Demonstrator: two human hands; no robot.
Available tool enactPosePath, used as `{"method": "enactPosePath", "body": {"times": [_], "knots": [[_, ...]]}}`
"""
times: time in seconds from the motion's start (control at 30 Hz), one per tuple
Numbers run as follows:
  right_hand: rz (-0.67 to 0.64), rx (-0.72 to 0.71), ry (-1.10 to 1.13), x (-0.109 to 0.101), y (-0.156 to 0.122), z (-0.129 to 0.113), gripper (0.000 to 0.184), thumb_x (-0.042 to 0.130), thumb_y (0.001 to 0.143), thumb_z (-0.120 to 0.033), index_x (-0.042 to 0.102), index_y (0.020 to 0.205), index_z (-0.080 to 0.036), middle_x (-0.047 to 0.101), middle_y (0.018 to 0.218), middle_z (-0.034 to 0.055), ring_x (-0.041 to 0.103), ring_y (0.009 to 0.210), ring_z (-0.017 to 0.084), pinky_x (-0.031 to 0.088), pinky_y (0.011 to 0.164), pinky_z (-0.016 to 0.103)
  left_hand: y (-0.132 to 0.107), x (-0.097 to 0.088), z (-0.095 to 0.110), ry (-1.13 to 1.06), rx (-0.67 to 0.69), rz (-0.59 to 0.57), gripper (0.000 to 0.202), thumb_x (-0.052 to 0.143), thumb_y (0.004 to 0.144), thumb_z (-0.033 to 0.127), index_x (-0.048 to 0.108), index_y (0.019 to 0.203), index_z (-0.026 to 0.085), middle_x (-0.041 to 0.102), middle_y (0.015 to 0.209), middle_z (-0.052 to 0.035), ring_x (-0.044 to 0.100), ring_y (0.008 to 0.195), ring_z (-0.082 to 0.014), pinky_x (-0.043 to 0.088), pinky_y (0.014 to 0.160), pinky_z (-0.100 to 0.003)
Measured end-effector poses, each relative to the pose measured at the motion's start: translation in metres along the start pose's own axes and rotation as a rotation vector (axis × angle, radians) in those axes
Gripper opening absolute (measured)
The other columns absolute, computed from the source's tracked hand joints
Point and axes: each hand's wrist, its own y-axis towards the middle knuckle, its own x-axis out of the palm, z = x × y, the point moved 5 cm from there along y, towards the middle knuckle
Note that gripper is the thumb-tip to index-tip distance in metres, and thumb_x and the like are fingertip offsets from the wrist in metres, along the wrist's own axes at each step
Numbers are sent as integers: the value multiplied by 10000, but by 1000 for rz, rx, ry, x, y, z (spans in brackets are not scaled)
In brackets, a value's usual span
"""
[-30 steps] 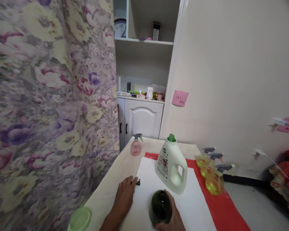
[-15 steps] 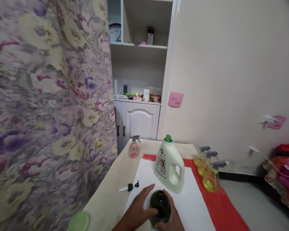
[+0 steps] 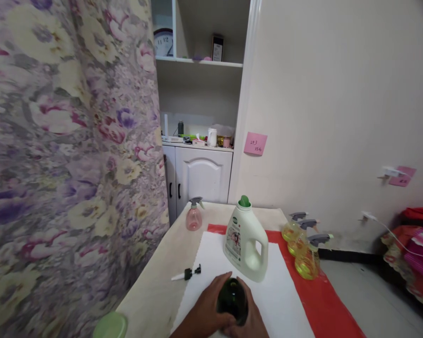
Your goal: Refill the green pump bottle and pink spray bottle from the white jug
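1. Cupping the dark bottle (image 3: 232, 300) from both sides, the left hand (image 3: 211, 303) and right hand (image 3: 252, 310) are curled closely round it, thumbs on the near side. A second ago only the right hand had it; the left has since come across and wrapped on, so the bottle is now steadied by two hands, and neither is free for anything else. It is over the near part of the white sheet (image 3: 282, 300); whether it rests there or is lifted, I cannot tell.

2. At the bottom left, the frame edge cuts off a round, pale green piece (image 3: 110, 326).

3. The pump (image 3: 186, 273) lies on its side left of the hands, black head over the sheet's edge, white tube on the table (image 3: 151, 281). The left hand was at it a second ago and is now well apart from it, leaving it loose.

4. Just past the bottle, the jug (image 3: 246, 249) stands upright on the sheet, unmoved, handle to the right.

5. Beyond, three yellow sprayers (image 3: 307, 263) line the right side; a pink sprayer (image 3: 193, 219) stands near the far left corner.
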Motion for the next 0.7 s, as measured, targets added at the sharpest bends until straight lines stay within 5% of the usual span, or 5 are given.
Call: {"method": "enactPosePath", "body": {"times": [0.37, 0.7], "knots": [[-55, -46, -97, 1, 1, 6, 993, 810, 581, -388, 272, 1401, -229, 490, 1419, 167, 482, 1296, 356, 401, 1071, 520, 4, 2, 0, 1, 35, -38, 918, 761, 535, 134, 431, 1388, 215, 471, 1476, -96, 406, 1353, -295, 281, 1155, -419], [-38, -34, 77, 0, 1, 2, 1050, 821, 580, -457, 217, 1407, -223, 426, 1469, 192, 434, 1341, 346, 350, 1115, 528, 6, 0, 5, 39, 44, 57, 881, 774, 499, 155, 482, 1325, 253, 545, 1404, -71, 485, 1277, -290, 348, 1112, -404]]}}
